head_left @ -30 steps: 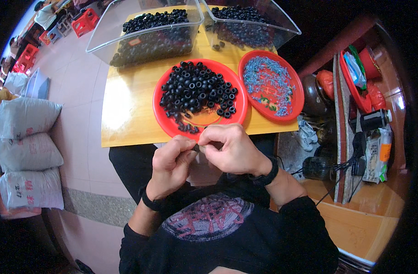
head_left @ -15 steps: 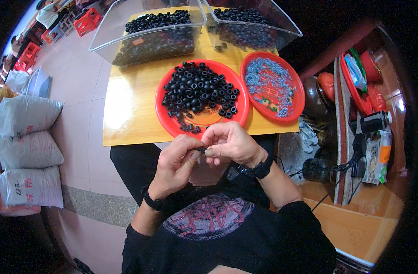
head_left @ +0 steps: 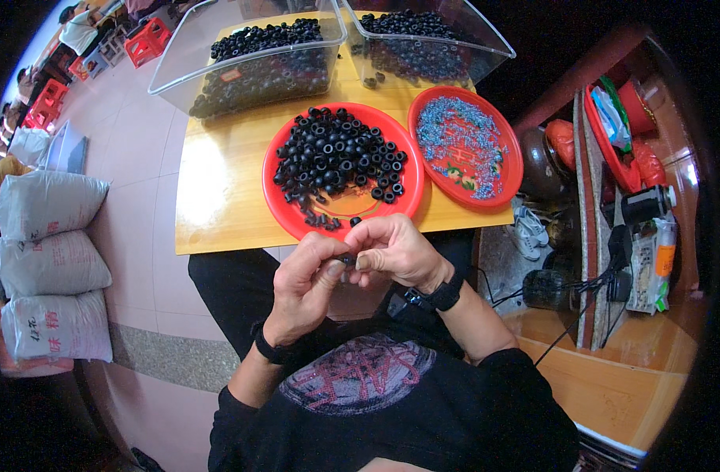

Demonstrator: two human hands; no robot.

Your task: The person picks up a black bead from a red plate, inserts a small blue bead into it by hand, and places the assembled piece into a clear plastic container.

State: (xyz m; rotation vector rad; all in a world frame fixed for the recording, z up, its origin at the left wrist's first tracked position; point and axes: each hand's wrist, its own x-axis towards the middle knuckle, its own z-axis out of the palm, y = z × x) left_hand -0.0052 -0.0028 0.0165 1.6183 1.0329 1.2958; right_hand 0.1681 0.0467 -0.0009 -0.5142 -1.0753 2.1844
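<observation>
Close together over my lap, just below a red plate (head_left: 413,191), my left hand (head_left: 306,277) and my right hand (head_left: 403,258) meet at the fingertips. Both pinch a small dark piece (head_left: 347,259), mostly hidden by the fingers. A black ring-shaped part (head_left: 355,222) shows at the plate's near rim, just above my right fingers; I cannot tell whether it rests there or is in motion. Heaped on the plate are many hollow black parts (head_left: 328,149). Smaller dark pieces (head_left: 321,219) lie along its near edge.
A second red plate (head_left: 511,177) holds tiny bluish metallic pieces (head_left: 454,130). Two clear bins (head_left: 254,67) (head_left: 431,55) of black parts stand at the table's (head_left: 226,212) back. White sacks (head_left: 53,263) are stacked at left. Cables (head_left: 561,293) and a shelf (head_left: 588,236) are at right.
A black ring-shaped part now shows at the plate's near rim above my right fingers. My hands stay almost in place, fingertips together; the whole view has shifted slightly.
</observation>
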